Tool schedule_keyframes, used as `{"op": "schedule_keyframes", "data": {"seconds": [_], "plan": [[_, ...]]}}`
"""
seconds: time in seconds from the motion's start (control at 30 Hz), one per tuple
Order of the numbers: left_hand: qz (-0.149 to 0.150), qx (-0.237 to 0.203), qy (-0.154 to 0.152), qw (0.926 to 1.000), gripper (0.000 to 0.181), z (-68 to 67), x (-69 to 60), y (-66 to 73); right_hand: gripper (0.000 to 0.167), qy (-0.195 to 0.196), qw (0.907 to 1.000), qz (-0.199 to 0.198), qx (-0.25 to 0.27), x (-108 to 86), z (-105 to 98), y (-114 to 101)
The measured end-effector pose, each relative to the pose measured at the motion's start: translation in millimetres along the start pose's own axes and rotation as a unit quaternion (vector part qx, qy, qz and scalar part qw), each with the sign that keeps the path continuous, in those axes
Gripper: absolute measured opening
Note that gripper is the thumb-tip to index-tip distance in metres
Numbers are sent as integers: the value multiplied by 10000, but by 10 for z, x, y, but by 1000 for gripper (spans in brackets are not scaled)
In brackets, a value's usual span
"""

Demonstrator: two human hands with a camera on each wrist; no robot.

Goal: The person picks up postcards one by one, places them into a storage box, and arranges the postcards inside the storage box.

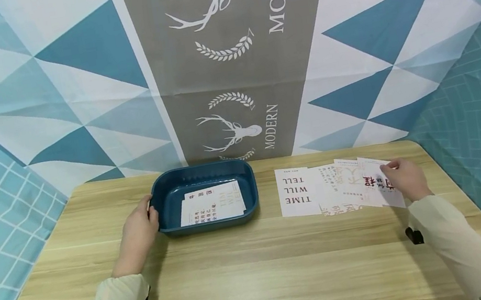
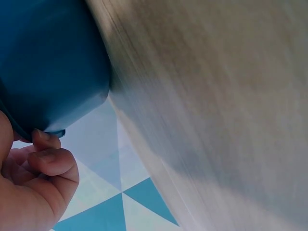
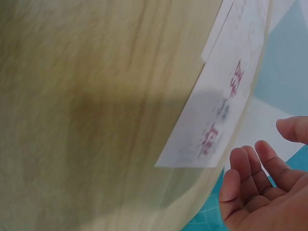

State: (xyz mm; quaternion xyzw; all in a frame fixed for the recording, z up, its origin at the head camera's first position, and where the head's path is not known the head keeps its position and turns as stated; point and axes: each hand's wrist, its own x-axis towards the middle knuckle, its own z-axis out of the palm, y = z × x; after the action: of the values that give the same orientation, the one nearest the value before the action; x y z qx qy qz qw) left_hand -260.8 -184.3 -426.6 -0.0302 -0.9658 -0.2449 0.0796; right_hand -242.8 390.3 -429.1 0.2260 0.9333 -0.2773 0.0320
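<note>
Landmark: the blue tray. I see the left hand gripping its left end; printed cards lie inside. To the tray's right, overlapping cards lie on the bench; the right hand is over the end card, farthest from the tray, thumb and fingers parted, holding nothing. Risks, my judgement: the cards look thin and flat, so fingertips could slide without lifting an edge. Because they overlap, dragging the end card could shift its neighbours. A left-hand tug could skid the tray, sliding its contents.
</note>
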Motion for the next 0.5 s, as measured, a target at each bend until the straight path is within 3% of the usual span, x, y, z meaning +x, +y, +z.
{"op": "schedule_keyframes", "data": {"seconds": [0.5], "plan": [[30,-61,96,9999,41,3,-17,-4,56,-83,9995,272,-134,-24,-46,133]]}}
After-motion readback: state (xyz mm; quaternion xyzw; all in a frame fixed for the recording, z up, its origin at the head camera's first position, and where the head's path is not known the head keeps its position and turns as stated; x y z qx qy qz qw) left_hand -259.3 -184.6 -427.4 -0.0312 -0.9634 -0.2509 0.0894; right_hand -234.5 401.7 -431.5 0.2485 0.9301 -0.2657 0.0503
